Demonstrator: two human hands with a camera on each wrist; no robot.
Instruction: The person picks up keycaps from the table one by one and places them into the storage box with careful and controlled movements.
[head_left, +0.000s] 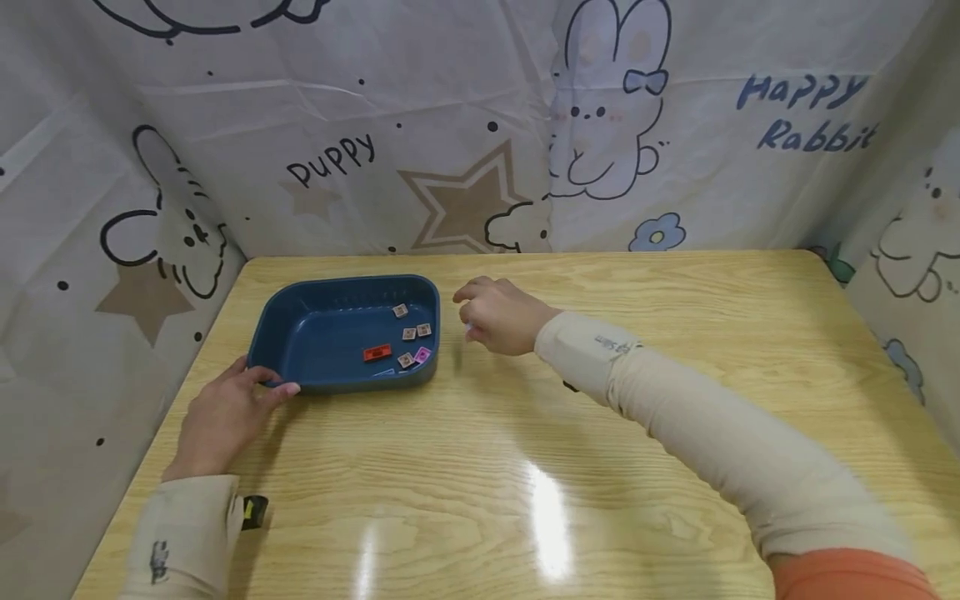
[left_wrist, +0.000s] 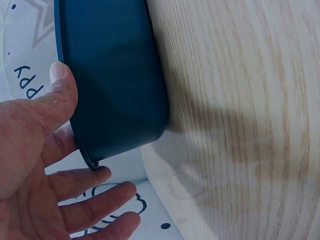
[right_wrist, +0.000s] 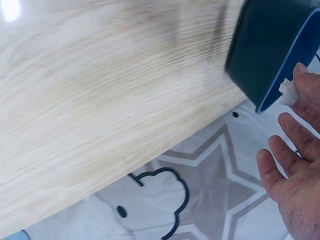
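A dark blue rectangular basin (head_left: 330, 388) stands at the left of the table. My left hand (head_left: 228, 417) holds its near left corner, the thumb on one side of the rim and the index finger on the other; the other fingers spread past the corner in the left wrist view. Just beyond the basin's right wall is my right hand (head_left: 498, 315), above the table. Between thumb and index finger it pinches a small white piece (right_wrist: 288, 93). Inside the basin lie a red rectangular piece (head_left: 377, 353), a pink tile (head_left: 422, 356) and several pale square tiles (head_left: 401, 311).
The wood-grain table (head_left: 600, 508) reaches far to the right of the basin. A printed cloth (head_left: 450, 100) with cartoon animals and stars hangs behind it and along both sides.
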